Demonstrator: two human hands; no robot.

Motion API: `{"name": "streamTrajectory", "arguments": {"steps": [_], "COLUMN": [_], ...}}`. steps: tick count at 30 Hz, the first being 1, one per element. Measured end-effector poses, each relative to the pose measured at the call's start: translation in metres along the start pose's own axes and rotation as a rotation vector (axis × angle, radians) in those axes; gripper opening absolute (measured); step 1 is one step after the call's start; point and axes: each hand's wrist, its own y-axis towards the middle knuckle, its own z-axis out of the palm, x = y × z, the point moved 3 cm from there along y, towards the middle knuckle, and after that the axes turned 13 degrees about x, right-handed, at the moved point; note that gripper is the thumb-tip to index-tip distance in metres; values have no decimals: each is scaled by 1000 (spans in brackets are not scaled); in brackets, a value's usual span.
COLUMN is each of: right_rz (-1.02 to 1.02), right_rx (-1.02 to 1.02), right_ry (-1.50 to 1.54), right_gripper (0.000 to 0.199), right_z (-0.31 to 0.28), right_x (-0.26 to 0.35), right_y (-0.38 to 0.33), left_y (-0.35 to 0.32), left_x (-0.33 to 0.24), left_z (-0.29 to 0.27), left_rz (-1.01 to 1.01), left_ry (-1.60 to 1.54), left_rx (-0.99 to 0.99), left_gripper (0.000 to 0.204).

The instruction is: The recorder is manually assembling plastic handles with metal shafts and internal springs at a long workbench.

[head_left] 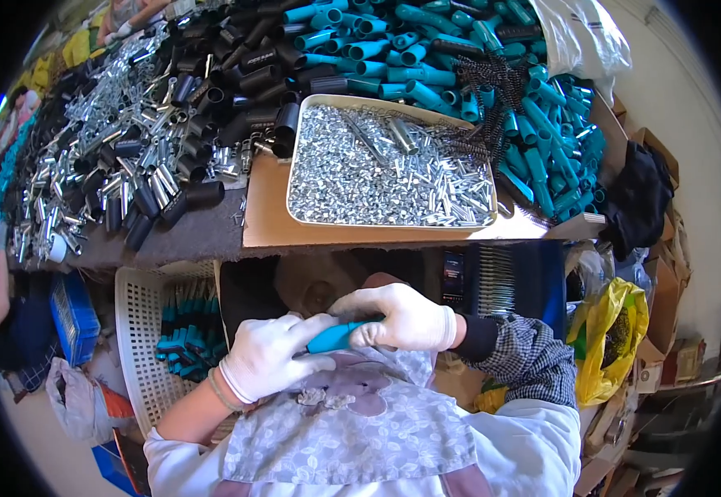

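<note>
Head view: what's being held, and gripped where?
A teal tube, held by both gloved hands: left hand on its left end, right hand around its right end.

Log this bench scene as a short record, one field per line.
left hand: white-gloved left hand, gripping one end of the teal handle
right hand: white-gloved right hand, closed over the handle's other end
tray: metal tray of small silver parts, on the bench
piles: teal grips behind the tray, black grips to its left
basket: white basket holding finished teal-and-black pieces, at the person's left
</note>
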Motion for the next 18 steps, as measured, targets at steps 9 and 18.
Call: {"name": "streamTrajectory", "arguments": {"steps": [9,18], "right_rz": [185,161], "right_rx": [199,-657], "right_ry": [347,-776], "right_gripper": [60,16], "right_z": [3,-139], "right_x": [4,-6], "right_y": [11,25], "left_y": [20,25], "left_x": [-8,-1], "left_z": [17,15], "left_rz": [132,88], "left_ry": [-71,-4], "left_rx": [-21,-260], "left_gripper": [54,50]}}
